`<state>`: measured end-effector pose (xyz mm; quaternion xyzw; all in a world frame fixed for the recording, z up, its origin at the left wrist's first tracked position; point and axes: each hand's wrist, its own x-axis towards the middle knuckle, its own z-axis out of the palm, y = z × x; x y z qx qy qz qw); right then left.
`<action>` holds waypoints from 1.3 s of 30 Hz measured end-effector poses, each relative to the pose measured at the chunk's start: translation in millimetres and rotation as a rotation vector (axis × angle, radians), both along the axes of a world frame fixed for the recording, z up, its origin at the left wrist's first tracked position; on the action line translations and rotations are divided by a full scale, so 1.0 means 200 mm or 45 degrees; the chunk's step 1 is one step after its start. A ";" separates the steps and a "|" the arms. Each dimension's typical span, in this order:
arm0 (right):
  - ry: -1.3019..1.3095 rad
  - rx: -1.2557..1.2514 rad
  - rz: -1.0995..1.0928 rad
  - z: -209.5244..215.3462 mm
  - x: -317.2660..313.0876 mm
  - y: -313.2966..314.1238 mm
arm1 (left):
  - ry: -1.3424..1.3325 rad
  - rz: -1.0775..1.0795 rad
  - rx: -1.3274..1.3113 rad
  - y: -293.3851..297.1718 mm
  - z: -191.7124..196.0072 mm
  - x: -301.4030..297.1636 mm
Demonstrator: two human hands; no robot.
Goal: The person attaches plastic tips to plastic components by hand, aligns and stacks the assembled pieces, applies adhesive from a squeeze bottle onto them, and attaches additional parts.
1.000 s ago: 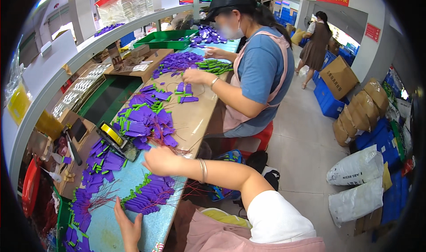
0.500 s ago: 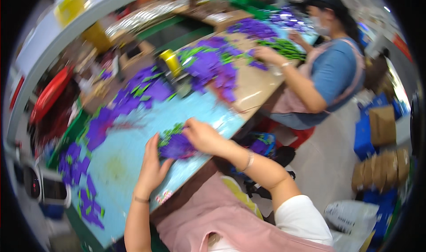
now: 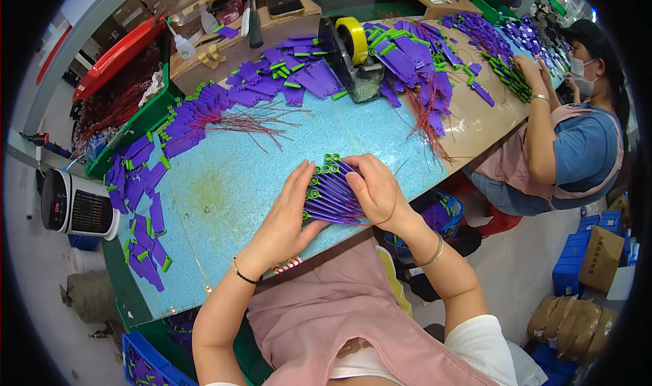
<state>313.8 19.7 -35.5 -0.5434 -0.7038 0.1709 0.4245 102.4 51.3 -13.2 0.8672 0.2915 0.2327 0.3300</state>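
Purple pieces with green tubular ends (image 3: 334, 197) lie bunched between the two hands over the near edge of the blue work surface (image 3: 238, 175), just in front of the pink apron (image 3: 319, 297). They show edge-on, packed side by side, with their round green openings toward the far and left sides.

Both forearms come up from the lower edge and converge on the bunch. The left hand (image 3: 284, 216) slants up and to the right, its fingers nearly straight, close together and pointing away from the body along the bunch's left side. Its thumb spreads wide of them and points right beneath the near edge, so this hand cups the bunch in a loose L. A dark bracelet (image 3: 243, 272) circles that wrist.

The right hand (image 3: 382, 192) leans up and to the left, elbow bent outward. Its fingers curl around the far right side while the thumb lies on top, pinching the bunch's right part; the undersides of its fingers are hidden. A metal bangle (image 3: 435, 251) sits on that wrist.

Beyond the hands, loose purple pieces (image 3: 319, 79) lie along the surface's far side, near a tape dispenser with a yellow roll (image 3: 352, 41).
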 end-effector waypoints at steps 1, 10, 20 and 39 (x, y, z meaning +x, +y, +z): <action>-0.085 0.076 -0.018 -0.01 -0.01 0.01 | 0.013 0.008 0.075 0.02 0.01 0.00; -0.173 -0.131 0.296 0.07 0.04 0.04 | 0.051 -0.129 -0.016 0.15 0.00 0.02; -0.047 -0.359 0.489 0.16 0.15 0.06 | 0.006 -0.105 0.003 0.12 -0.01 0.01; -0.356 -0.202 0.366 0.19 0.02 0.02 | -0.005 0.209 0.130 -0.03 -0.07 0.02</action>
